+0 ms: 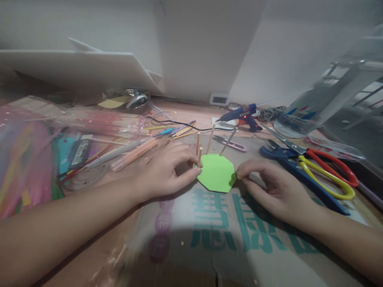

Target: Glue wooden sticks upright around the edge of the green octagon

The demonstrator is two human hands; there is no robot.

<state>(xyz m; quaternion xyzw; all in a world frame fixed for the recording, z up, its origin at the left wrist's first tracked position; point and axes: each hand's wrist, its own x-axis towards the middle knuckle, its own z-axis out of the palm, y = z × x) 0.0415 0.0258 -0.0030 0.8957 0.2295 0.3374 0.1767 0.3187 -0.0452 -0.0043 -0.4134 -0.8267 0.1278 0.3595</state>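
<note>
A bright green, many-sided flat piece [218, 173] lies on the printed cardboard [182, 243]. Several thin wooden sticks [210, 139] stand up around its left and back edges. My left hand [173, 169] is at the piece's left edge, thumb and fingers pinched at the foot of a short stick [200, 157]. At the right edge of the green piece is my right hand [273, 185], its thumb and fingertips pressed together; whatever is between them, if anything, is too small to make out.
Behind the green piece are small pink snips [230, 143] and a blue glue gun [239, 113] with a red light. Scissors [329, 167] and blue-handled cutters [311, 183] lie at right, near a large clear bottle [308, 99]. Bagged sticks [98, 121] and pens [167, 131] are at left.
</note>
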